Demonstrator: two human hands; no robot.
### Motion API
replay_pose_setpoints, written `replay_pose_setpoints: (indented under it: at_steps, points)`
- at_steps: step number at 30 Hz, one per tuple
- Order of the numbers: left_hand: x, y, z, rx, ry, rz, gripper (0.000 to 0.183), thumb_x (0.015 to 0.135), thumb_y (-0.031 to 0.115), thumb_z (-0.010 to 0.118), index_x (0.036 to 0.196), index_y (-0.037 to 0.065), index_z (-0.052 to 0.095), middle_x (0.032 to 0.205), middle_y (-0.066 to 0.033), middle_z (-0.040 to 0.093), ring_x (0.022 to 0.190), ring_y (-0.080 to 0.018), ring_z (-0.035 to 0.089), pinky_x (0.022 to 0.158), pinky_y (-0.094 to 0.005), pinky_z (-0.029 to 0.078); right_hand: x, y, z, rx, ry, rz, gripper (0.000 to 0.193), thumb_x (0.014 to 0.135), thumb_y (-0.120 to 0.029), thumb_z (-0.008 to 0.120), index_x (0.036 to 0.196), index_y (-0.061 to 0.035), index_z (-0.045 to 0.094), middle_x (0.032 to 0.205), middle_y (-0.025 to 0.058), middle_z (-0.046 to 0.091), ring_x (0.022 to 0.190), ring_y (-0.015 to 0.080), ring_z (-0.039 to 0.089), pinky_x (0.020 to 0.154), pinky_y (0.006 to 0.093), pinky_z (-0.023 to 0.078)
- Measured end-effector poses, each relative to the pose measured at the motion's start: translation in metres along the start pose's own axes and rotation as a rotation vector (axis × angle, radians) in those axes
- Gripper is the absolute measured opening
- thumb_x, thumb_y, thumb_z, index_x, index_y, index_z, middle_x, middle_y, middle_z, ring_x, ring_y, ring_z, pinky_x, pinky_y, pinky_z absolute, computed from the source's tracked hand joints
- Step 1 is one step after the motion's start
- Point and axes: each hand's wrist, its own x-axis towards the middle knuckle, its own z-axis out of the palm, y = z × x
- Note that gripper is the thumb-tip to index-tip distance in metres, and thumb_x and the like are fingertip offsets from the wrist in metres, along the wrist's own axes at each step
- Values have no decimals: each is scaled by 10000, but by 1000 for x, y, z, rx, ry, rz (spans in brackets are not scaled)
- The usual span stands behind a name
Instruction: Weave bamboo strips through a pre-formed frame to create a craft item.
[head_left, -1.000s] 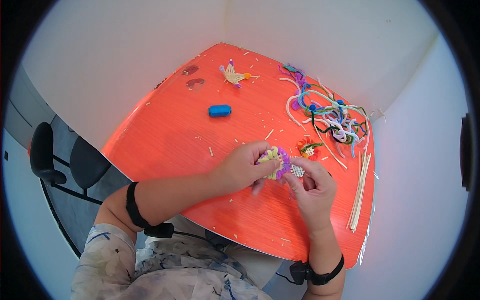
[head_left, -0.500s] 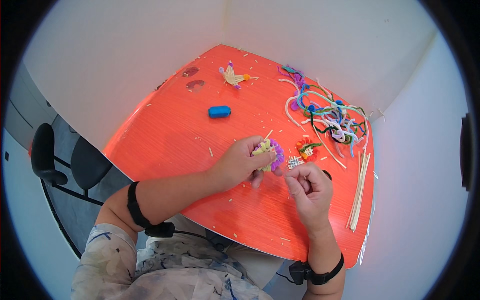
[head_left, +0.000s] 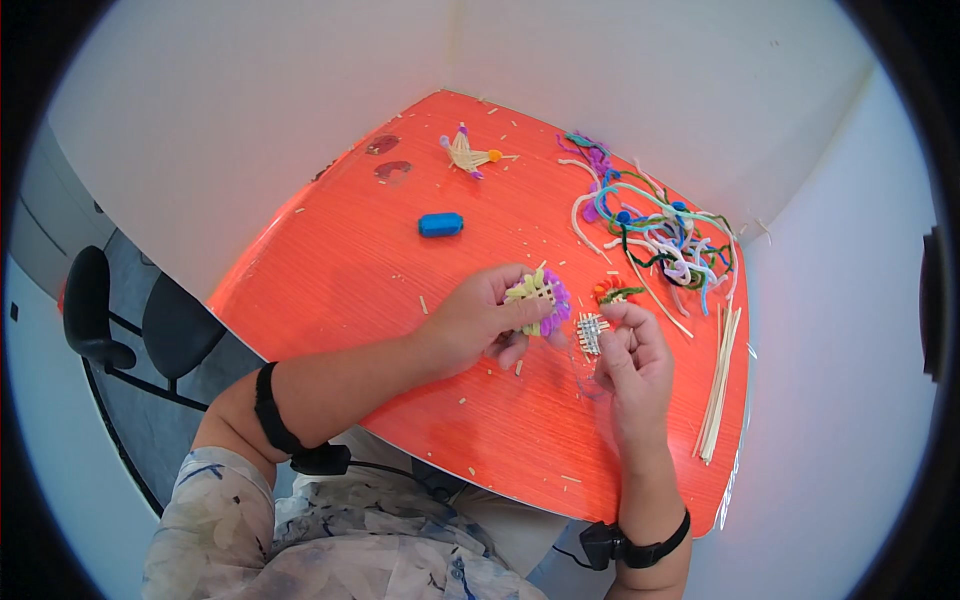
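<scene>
My left hand (head_left: 480,318) grips a small round piece of woven sticks edged with fuzzy yellow and purple pipe-cleaner loops (head_left: 541,296). Its thumb lies across the front. To the right, my right hand (head_left: 637,365) is closed in a pinch, with a thin thread (head_left: 585,384) running faintly between it and the round piece. Beside the right fingertips is a small lattice of pale sticks woven with a greyish strand (head_left: 590,333); whether the fingers touch it is hard to tell. Partly hidden behind that hand sits another ring with red, orange and green loops (head_left: 612,290).
A tangle of coloured pipe cleaners (head_left: 665,230) lies at the back right, with long thin sticks (head_left: 718,385) along the right edge. Farther back are a blue packet (head_left: 441,225) and a stick star (head_left: 467,155). Stick scraps dot the red table (head_left: 340,270). White panels enclose the back.
My right hand has shifted slightly right and up, uncovering more of the stick lattice. The round piece in my left hand has tilted, showing its woven middle.
</scene>
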Motion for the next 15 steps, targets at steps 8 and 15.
replay_pose_setpoints:
  at_steps: [8,15]
  points:
    - [-6,3,5,123,-111,-77,196,943,190,567,1072,63,491,870,-138,677,435,-106,535,371,-201,354,0,1,2,122,-184,305,277,911,-156,607,1143,-7,583,741,-38,567,558,-2,403,475,166,307]
    - [-7,1,6,121,-135,-74,205,948,231,563,1046,63,499,804,-53,649,445,-83,541,382,-190,332,2,7,-3,117,-216,325,148,909,-166,610,997,-47,608,718,-41,574,583,-10,411,479,161,293]
